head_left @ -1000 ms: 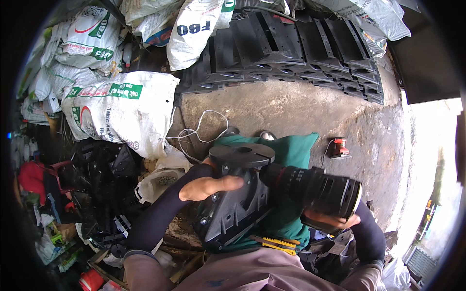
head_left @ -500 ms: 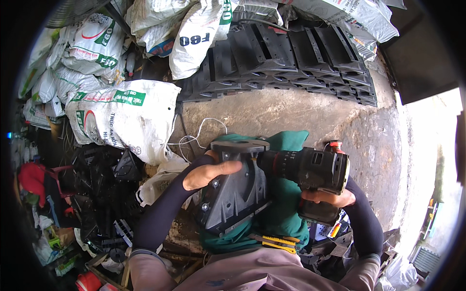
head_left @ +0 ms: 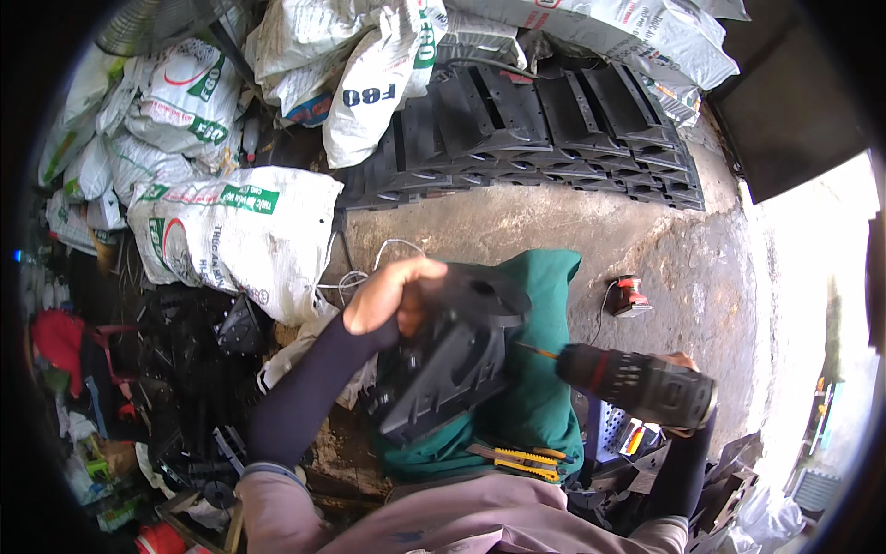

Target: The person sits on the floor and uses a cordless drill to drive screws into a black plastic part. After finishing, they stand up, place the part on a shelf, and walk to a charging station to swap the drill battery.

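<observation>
The left hand (head_left: 392, 295) is closed over the upper edge of a black moulded plastic part (head_left: 452, 365). Its fingers (head_left: 417, 273) curl over the top rim, so the part hangs below and to the right of the knuckles, tilted, with its ribbed face toward the camera. The part rests against a green cloth (head_left: 540, 388) spread over the person's lap, near the centre of the view.

The right hand (head_left: 681, 392) is wrapped around the grip of a black cordless drill (head_left: 637, 383); most of the hand is hidden behind the drill body, with only the knuckles showing along the upper and lower edges. The drill lies roughly level, pointing left, and its thin bit (head_left: 537, 351) reaches toward the right edge of the plastic part (whether the tip touches the part cannot be told).

A yellow-handled tool (head_left: 517, 455) lies on the lower edge of the green cloth, just below the part. A small red device (head_left: 630, 295) with a cord sits on the concrete floor (head_left: 554, 222), well apart to the upper right. Rows of stacked black plastic parts (head_left: 554, 129) lie beyond it, and white woven sacks (head_left: 235, 231) are piled to the left and above.
</observation>
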A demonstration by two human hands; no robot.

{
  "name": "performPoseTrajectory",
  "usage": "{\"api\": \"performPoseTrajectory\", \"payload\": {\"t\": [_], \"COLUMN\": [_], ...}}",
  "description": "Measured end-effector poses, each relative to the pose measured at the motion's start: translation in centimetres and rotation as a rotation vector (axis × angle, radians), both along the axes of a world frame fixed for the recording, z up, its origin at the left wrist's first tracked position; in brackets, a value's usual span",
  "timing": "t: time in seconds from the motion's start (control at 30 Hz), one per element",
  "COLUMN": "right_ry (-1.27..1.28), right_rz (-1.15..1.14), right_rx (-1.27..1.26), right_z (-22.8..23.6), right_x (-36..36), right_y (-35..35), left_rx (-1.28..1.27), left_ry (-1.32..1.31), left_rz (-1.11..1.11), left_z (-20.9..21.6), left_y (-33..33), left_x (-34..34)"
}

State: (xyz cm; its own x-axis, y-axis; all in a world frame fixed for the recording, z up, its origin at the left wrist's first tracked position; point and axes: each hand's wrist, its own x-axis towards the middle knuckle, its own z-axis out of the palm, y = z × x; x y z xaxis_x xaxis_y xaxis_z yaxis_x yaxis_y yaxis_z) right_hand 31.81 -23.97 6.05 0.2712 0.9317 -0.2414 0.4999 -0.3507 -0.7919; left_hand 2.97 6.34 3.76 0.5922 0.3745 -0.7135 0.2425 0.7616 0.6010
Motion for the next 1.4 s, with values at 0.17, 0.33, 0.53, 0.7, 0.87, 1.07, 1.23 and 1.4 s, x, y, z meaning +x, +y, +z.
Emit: {"api": "performPoseTrajectory", "payload": {"t": [0.17, 0.33, 0.53, 0.7, 0.87, 1.07, 1.23, 1.4], "right_ry": [0.384, 0.518, 0.540, 0.547, 0.645, 0.812, 0.851, 0.867], "right_rz": [-0.236, -0.280, -0.273, -0.325, -0.288, -0.112, -0.047, -0.015], "right_rx": [0.295, 0.168, 0.122, 0.082, 0.074, -0.061, -0.230, -0.212], "right_z": [-1.9, -0.4, -0.1, -1.1, -1.0, -1.5, -2.1, -2.7], "right_x": [1.5, 1.3, 0.0, 0.0, -1.1, -2.0, -2.3, -2.5], "right_y": [-6.2, -5.5, -3.6, -2.8, -1.6, 0.9, 2.3, 2.7], "left_rx": [0.306, 0.716, 1.055, 1.527, 1.655, 1.682, 0.208, -0.063], "left_ry": [-0.251, -0.497, -0.469, -0.153, -0.161, 0.039, 0.005, -0.267], "left_rz": [0.225, -0.069, -0.219, -0.713, -0.589, -0.484, 0.161, 0.346], "left_z": [6.3, 7.1, -0.4, -4.1, -7.4, -9.2, -10.3, -13.0], "left_y": [-2.9, -2.6, -7.6, -7.2, -5.3, -7.5, -6.7, -6.7], "left_x": [0.8, 1.1, -1.1, -3.8, -4.4, -6.5, -12.1, -15.5]}}
